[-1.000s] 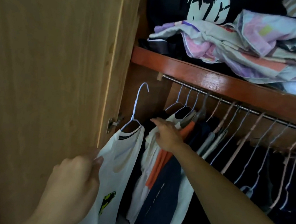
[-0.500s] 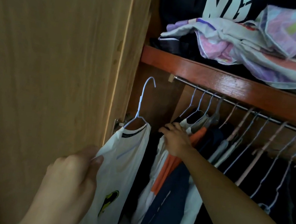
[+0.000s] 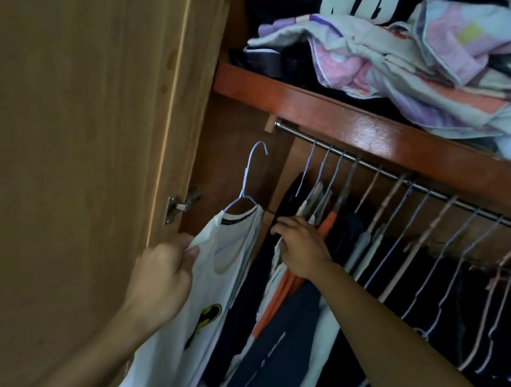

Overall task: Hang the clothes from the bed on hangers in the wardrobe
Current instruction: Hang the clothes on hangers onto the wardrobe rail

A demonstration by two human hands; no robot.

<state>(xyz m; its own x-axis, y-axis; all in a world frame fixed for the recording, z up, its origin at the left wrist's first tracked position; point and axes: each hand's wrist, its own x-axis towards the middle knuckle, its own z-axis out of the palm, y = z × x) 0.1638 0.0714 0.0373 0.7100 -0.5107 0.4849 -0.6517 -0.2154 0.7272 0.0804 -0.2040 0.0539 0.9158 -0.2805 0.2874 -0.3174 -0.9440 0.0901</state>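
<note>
Two hands: left hand (image 3: 161, 278) at lower left, right hand (image 3: 300, 248) at centre. One white shirt (image 3: 201, 300) on one loose hanger (image 3: 247, 179). One rail (image 3: 411, 184). One shelf (image 3: 370, 127).

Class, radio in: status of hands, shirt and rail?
Left hand grips white shirt on hanger, off rail. Right hand parting hung clothes.

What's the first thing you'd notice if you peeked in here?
Probably the white T-shirt on a pale hanger, held up by the left hand beside the wardrobe door, its hook not yet on the rail. The right hand touches the packed hanging clothes, and a pastel bundle is heaped on the shelf above.
</note>
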